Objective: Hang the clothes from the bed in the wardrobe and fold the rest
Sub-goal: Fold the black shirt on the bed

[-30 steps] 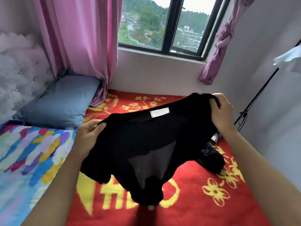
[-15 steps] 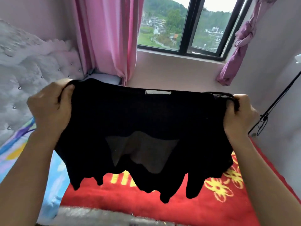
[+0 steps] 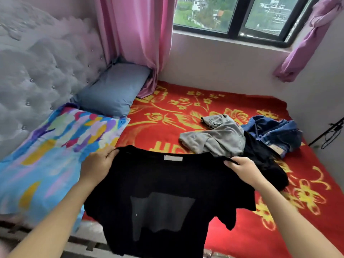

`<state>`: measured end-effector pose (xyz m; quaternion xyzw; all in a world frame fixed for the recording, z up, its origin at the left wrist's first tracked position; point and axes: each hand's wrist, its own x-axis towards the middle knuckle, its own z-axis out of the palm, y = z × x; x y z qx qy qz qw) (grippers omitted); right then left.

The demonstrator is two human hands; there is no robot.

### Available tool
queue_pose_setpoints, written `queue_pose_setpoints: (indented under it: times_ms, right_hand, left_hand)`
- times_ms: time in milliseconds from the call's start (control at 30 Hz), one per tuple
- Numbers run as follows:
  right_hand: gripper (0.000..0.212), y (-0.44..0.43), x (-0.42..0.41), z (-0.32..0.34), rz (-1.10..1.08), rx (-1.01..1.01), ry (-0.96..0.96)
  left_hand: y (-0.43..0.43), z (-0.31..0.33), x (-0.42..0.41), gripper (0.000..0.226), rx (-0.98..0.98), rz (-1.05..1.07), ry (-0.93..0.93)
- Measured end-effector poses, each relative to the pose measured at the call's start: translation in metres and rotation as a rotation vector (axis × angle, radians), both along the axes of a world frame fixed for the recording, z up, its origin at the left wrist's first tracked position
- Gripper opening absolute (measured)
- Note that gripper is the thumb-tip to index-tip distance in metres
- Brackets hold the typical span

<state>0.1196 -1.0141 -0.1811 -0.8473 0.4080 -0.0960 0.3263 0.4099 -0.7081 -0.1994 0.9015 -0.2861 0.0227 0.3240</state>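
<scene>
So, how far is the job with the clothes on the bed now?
Done: no folded or hung clothes show. In hand: left hand and right hand hold the black T-shirt by its shoulders. To do: grey garment, blue jeans and dark piece, crumpled on the red blanket.

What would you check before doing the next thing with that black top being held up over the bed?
1. The left hand grips one shoulder of the black top: ok.
2. The right hand pinches the other shoulder: ok.
3. Top stretched between the hands, white label showing: ok.
4. Bare red blanket beyond the top to lay it on: ok.
5. A hanger or the wardrobe within reach: cannot tell, neither is in view.
6. Other clothes sorted: not ok, the grey garment and jeans lie crumpled on the blanket.
</scene>
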Motion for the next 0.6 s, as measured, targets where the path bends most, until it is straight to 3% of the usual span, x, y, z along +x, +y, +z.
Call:
queue_pose_setpoints:
  times_ms: [100,200,333,433,533,600]
  right_hand:
    - [0.041,-0.017,0.019,-0.039,0.034,0.269,0.109]
    - [0.038,-0.045,0.051,-0.073,-0.035,0.337,0.209]
    - [0.037,-0.099,0.133,-0.089,-0.154,0.168,0.195]
    - [0.029,-0.153,0.210,-0.089,-0.306,0.060,0.100]
    - [0.034,-0.206,0.280,-0.099,-0.455,0.011,-0.001]
    - [0.030,-0.222,0.308,-0.117,-0.449,-0.013,0.088]
  left_hand:
    - [-0.013,-0.042,0.026,0.015,0.104,-0.068,0.189]
    - [-0.041,-0.071,0.059,0.019,0.133,-0.078,0.301]
    - [-0.117,-0.087,0.127,0.019,0.153,-0.035,0.307]
    - [-0.198,-0.087,0.194,0.025,0.073,0.009,0.295]
    - [-0.280,-0.093,0.261,0.027,0.019,0.079,0.295]
    - [-0.311,-0.113,0.286,0.046,0.114,0.142,0.343]
